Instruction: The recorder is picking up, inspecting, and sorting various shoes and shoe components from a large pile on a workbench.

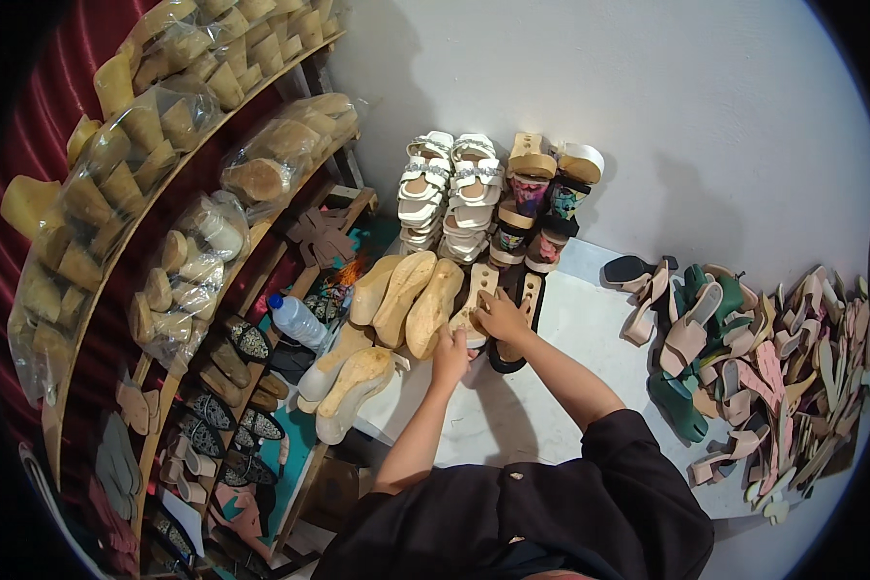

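On the white table, my left hand [450,358] grips the near end of a tan sandal [480,281] with a row of holes in its footbed. My right hand [503,317] has its fingers bent against the right side of that sandal; part of the sandal is hidden under both hands. Just right of it lies a matching sandal [530,290] with a dark edge, partly behind my right hand. Wooden shoe lasts [432,309] lie directly to the left, and two more pale lasts [353,394] rest nearer to me.
White sandals [422,184] and colourful platform sandals [530,193] stand stacked by the wall. A heap of pink and green sandals [686,338] covers the right side. At left are shelves of bagged shoe lasts [145,135] and a blue-capped water bottle [298,322].
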The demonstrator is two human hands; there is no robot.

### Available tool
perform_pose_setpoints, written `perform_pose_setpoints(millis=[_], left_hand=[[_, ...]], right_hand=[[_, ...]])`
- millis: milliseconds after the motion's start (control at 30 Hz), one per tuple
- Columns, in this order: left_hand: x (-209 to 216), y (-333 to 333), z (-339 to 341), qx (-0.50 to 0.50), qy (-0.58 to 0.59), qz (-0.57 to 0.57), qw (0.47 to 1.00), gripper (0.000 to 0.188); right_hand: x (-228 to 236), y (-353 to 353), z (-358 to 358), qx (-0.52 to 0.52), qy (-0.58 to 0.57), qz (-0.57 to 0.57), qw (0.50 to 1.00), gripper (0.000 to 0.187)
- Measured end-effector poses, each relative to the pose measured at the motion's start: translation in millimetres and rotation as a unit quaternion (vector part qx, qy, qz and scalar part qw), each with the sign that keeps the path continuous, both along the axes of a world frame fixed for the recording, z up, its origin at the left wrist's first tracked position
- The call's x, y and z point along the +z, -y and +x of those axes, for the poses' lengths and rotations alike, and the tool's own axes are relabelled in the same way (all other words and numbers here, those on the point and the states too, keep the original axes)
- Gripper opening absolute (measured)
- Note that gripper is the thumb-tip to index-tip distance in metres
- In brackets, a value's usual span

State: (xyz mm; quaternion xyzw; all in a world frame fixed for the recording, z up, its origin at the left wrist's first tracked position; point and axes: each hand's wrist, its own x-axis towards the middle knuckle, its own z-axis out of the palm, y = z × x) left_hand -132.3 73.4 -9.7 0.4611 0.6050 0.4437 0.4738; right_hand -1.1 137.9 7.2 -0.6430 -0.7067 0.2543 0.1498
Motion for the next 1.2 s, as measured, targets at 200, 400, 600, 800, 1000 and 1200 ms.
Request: perform_pose_setpoints(millis=[200, 400, 600, 800, 1000, 1200], left_hand=[[-12, -2, 0, -0.017, 0.036, -0.030, 0.999, 0.057], [5, 11, 0, -0.031, -0.053, -0.041, 0.997, 0.059], [-5, 16, 1, -0.019, -0.067, -0.013, 0.998, 0.057], [-25, 25, -13, 0.029, -0.229, 0.145, 0.962, 0.050], [6, 88, -2, 0.001, -0.082, 0.136, 0.987, 0.048], [6, 127, 80, -0.041, -0.165, 0.393, 0.903, 0.042]], right_hand=[[-7, 1, 8, -0.033, 0.027, 0.029, 0.999, 0.049], [11, 42, 16, -0.140, 0.032, 0.179, 0.973, 0.062], [-26, 43, 20, -0.053, 0.087, -0.027, 0.994, 0.070], [-25, 40, 31, -0.115, -0.103, 0.052, 0.987, 0.059], [8, 99, 87, -0.186, -0.231, 0.206, 0.932, 0.036], [9, 185, 194, -0.275, -0.313, 0.331, 0.847, 0.023]])
